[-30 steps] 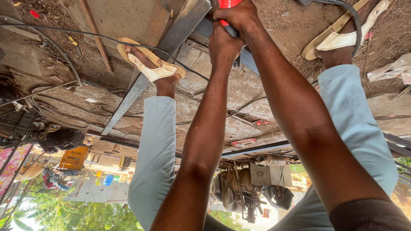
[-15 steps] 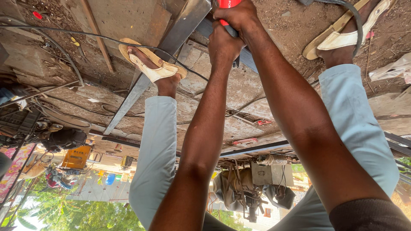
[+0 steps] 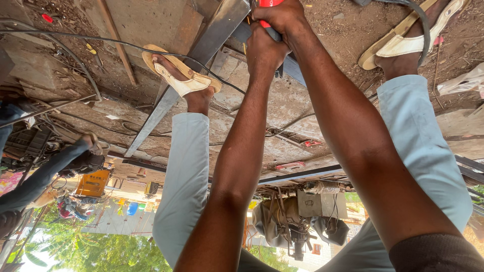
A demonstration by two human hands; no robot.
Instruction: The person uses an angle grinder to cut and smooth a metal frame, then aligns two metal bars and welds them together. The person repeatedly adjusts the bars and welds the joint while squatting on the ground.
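The red power tool (image 3: 269,4) with a dark handle is at the very top of the view. It is low over the dirt ground (image 3: 161,25), between my two feet. My right hand (image 3: 285,17) has its grip closed tight around the tool's red part. My left hand (image 3: 264,50) is a closed fist just below it, and its grip seems to be on the dark handle.

Most of the tool is hidden by my hands and cut off by the edge. I cannot tell for sure which way it points. It seems to point up and away from me, at the long grey steel bar (image 3: 201,53).

The bar lies flat on the ground. Its long side runs from the tool, past my left foot in its tan sandal (image 3: 176,75). I think the tool is working on the bar right now. Both hands need to hold steady and keep the tool on that one spot.

A thin black cable (image 3: 101,40) crosses the ground nearby.
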